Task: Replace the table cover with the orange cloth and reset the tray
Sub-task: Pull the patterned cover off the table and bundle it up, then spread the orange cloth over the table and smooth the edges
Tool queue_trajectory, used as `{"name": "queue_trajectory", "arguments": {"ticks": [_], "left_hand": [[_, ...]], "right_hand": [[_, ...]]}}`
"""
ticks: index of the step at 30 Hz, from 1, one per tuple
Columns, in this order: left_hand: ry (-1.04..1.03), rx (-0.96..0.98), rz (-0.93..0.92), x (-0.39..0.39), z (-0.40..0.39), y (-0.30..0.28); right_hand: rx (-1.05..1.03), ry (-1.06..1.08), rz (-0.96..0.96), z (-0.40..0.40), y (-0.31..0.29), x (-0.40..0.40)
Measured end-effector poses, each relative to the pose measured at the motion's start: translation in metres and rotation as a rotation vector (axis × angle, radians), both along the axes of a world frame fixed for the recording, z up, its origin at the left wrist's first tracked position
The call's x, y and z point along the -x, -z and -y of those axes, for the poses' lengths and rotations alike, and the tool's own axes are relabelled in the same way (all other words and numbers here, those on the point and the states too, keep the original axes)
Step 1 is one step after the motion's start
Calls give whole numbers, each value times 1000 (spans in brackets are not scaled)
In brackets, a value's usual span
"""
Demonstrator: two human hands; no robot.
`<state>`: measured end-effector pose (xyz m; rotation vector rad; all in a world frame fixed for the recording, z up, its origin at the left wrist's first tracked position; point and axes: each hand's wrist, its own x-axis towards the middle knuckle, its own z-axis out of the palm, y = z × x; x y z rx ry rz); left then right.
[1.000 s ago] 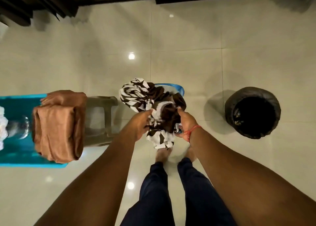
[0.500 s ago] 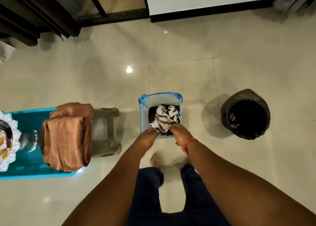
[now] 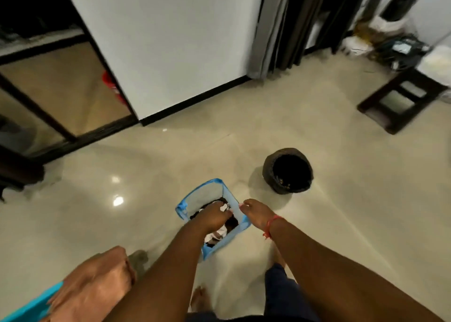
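The old brown-and-white patterned cover [image 3: 217, 235] lies bunched inside a blue-rimmed fabric basket [image 3: 185, 205] on the floor. My left hand [image 3: 214, 216] reaches into the basket, its fingers curled on a white fold of that cover. My right hand [image 3: 256, 213], with a red thread at the wrist, hovers at the basket's right rim, fingers apart and holding nothing. The folded orange cloth [image 3: 92, 287] lies at the bottom left on the edge of a teal table [image 3: 29, 309]. No tray is in view.
A round black bin [image 3: 288, 170] stands on the floor right of the basket. A dark wooden stool [image 3: 400, 99] and cluttered bags are at the far right. A white wall, curtains and a dark-framed glass door stand behind. My bare feet are below the basket.
The patterned cover went from held above the basket to down inside it. My right hand came off it. The view swung up and to the right, so the teal table slid to the corner.
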<state>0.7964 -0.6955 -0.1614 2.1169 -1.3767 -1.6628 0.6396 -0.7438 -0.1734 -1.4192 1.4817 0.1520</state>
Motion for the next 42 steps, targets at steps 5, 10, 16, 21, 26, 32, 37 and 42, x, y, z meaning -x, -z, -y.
{"name": "queue_trajectory", "arguments": {"ticks": [5,10,16,21,26,32,37,42], "left_hand": [[209,0,32,24,0,-26],[544,104,35,122,-18,-49],[950,203,-21,257,-95,-67],[1182,178,-5,327,-191,-60],[1204,110,15,356,-300,-31],[1104,17,140,313,-382,-3],[894,-68,260,209,-399,3],[633,-87,314,93,-412,18]], "right_hand": [[21,218,19,-55,-45,35],[81,574,-26,-130,-79,127],[108,981,-49,-264,-96,232],[75,1169,-44,-384,-79,278],[48,1198,6,-482,-37,301],[-1,1020,71,-530,10,270],[-77,788,143,-529,30,192],[-137,559,155,-513,33,98]]}}
